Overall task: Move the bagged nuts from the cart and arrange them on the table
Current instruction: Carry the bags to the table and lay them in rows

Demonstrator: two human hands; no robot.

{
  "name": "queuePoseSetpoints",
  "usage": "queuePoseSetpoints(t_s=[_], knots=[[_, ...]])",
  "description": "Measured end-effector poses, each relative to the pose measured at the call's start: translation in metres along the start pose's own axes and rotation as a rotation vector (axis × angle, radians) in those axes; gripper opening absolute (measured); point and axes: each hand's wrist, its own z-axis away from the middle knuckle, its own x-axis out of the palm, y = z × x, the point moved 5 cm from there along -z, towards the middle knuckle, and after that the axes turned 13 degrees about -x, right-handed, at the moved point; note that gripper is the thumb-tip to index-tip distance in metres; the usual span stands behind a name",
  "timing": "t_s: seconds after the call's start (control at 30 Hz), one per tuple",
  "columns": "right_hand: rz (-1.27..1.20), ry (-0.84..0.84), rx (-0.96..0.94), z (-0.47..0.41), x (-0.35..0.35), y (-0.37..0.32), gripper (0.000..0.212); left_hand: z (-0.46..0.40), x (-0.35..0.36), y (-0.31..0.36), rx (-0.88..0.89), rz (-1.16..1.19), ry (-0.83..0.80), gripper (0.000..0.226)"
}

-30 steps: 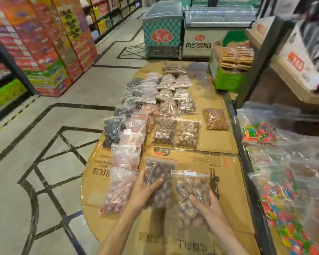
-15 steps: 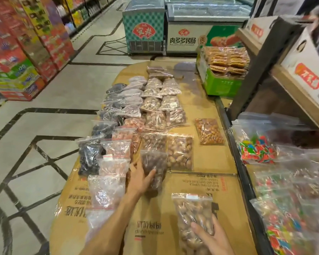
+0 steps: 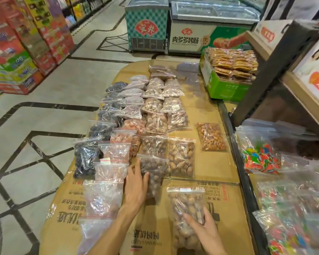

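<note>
A: What is cut off or hard to read here?

B: The near end of the cardboard-covered desk [image 3: 226, 214] runs out of the bottom of the view, and so do both forearms. The clear zip bag of pale round nuts [image 3: 187, 207] near the desk's near right part is partly covered by the right hand [image 3: 203, 227], and its lower end blurs away. The clear bags along the left edge close to the near corner, such as the clear zip bag with faint pinkish contents [image 3: 103, 196], are too glary to tell what they hold.

A: And the hands?

B: The right hand's fingers [image 3: 189, 218] curl over the pale nut bag, the thumb on its right side, holding it against the desk. The left hand [image 3: 135, 184] lies on the clear zip bag of dark brown nuts [image 3: 154, 173] toward the middle of the desk, thumb pressed on the bag, fingers fairly straight along its left side.

A: What else is in containers?

B: Rows of filled clear bags run toward the far edge: a bag of black dried fruit [image 3: 85, 157] by the left edge, brown nuts in the middle rows. A clear bag of orange-brown coated nuts [image 3: 211, 137] lies alone near the right edge. A green cardboard box [image 3: 225, 87] at the far right corner holds wrapped brown snack packs. Right of the desk, blurred clear bags of multicoloured sweets [image 3: 260, 157] fill a shelf.
</note>
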Motion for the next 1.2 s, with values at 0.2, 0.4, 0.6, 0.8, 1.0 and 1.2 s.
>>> queuePoseSetpoints(t_s=[0.2,0.4,0.6,0.8,1.0,1.2], knots=[[0.118,0.017,-0.114,-0.069,0.014,-0.037,0.112,0.002,0.0,0.001,-0.019,0.03,-0.015,0.074],[0.356,0.07,-0.117,-0.107,0.017,-0.02,0.092,0.011,0.004,-0.004,0.052,0.067,0.036,0.073],[0.429,0.046,-0.112,-0.11,0.006,-0.013,0.092,0.001,0.009,-0.005,0.062,0.02,-0.009,0.068],[0.452,0.042,-0.091,-0.101,0.003,-0.022,0.106,0.018,0.008,-0.013,0.094,-0.018,-0.048,0.078],[0.486,-0.019,-0.11,-0.058,0.006,-0.029,0.111,0.062,-0.004,-0.01,0.156,-0.15,-0.058,0.078],[0.717,-0.084,-0.179,-0.006,0.004,-0.035,0.113,0.111,-0.019,-0.005,0.284,-0.404,-0.023,0.074]])
